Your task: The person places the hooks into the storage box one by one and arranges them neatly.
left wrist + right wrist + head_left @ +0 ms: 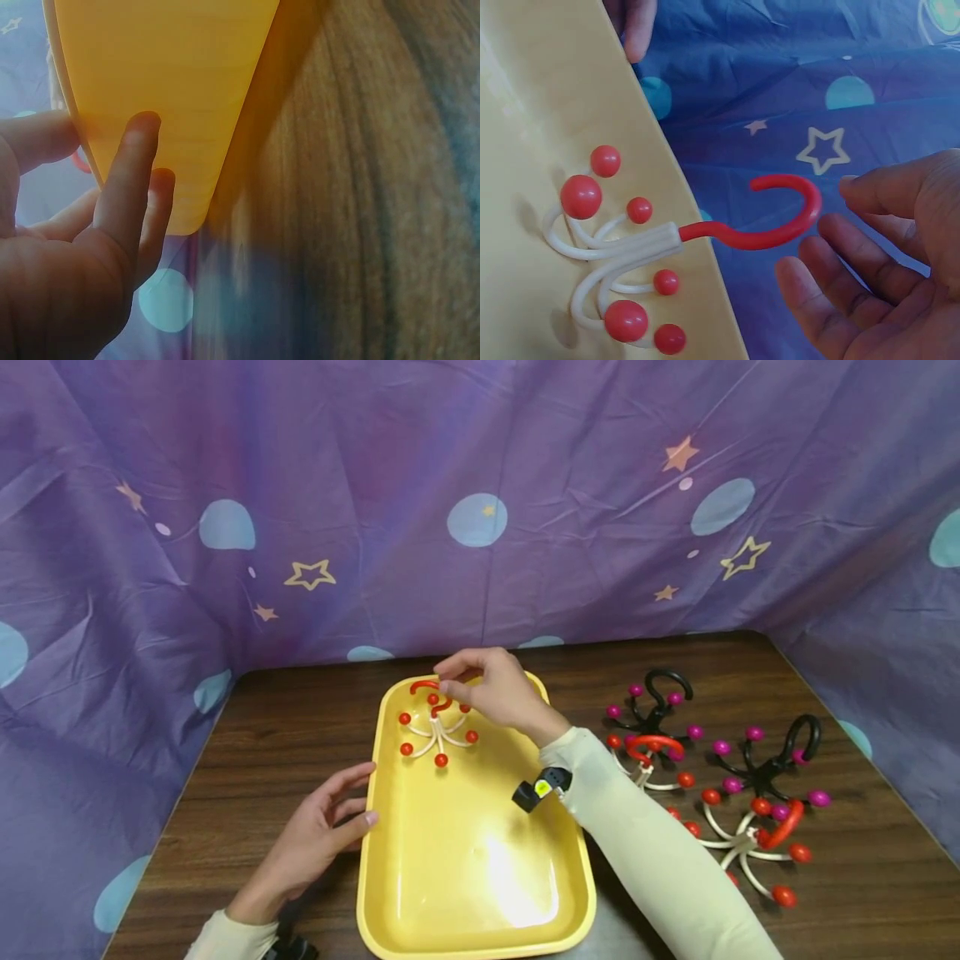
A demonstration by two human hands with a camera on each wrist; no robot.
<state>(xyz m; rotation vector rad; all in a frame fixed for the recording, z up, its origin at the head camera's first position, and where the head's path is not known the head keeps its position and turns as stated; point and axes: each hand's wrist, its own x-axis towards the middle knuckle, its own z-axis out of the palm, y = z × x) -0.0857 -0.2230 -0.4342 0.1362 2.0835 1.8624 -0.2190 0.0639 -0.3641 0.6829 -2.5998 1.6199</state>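
A white multi-arm hook hanger [437, 731] with red ball tips and a red hook stands in the far left part of a yellow tray [480, 943]. Beside its red hook [802, 214], my right hand [495, 689] has its fingers spread, with a small gap to the hook in the right wrist view. My left hand [315, 827] is at the tray's left side. In the left wrist view its fingers [131, 165] lie fairly straight against the tray's outer wall, and one digit meets the rim.
Right of the tray on the dark wooden table [285, 718] are two black hangers [765, 772] with magenta balls and two more white hangers [742, 839] with red balls, close together. A purple curtain [375, 460] with stars hangs behind the table.
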